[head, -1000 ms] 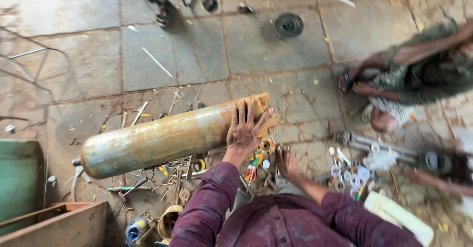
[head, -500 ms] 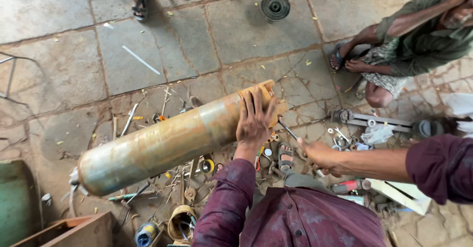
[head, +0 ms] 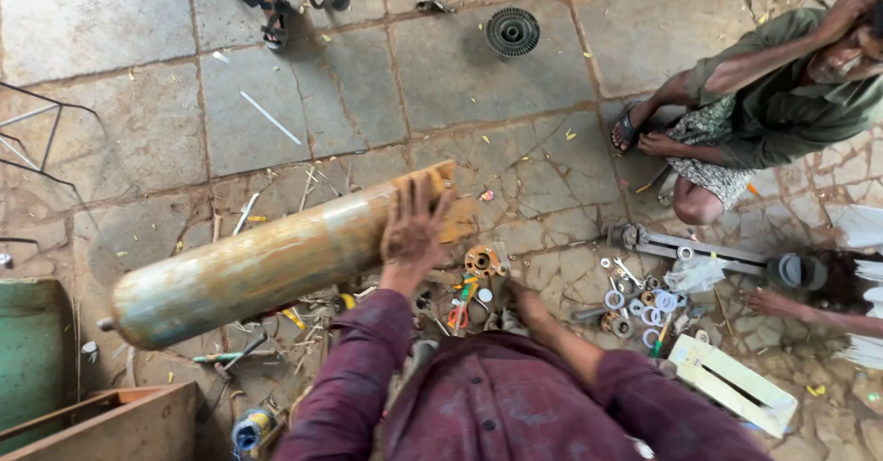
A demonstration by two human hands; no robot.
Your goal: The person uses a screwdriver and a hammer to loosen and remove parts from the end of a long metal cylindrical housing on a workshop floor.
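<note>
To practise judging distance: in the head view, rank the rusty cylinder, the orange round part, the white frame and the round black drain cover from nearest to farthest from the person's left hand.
From the left hand:
1. Rusty cylinder, under the palm.
2. Orange round part, just right of it.
3. Round black drain cover, far up the paving.
4. White frame, lower right.

Floor (head: 138,19) was large grey stone slabs with dirt-filled joints, cracked and reddish toward the lower right. Daylight was even, with no hard shadows. A round black drain grate (head: 512,31) sat in the slabs near the top edge. A thin white rod (head: 269,117) lay diagonally on a slab at upper left. A bent metal wire frame (head: 41,139) stood at the left edge. A green box (head: 32,360) and a wooden crate (head: 110,421) occupied the lower left corner. Dry leaf scraps were scattered over the paving.
</note>
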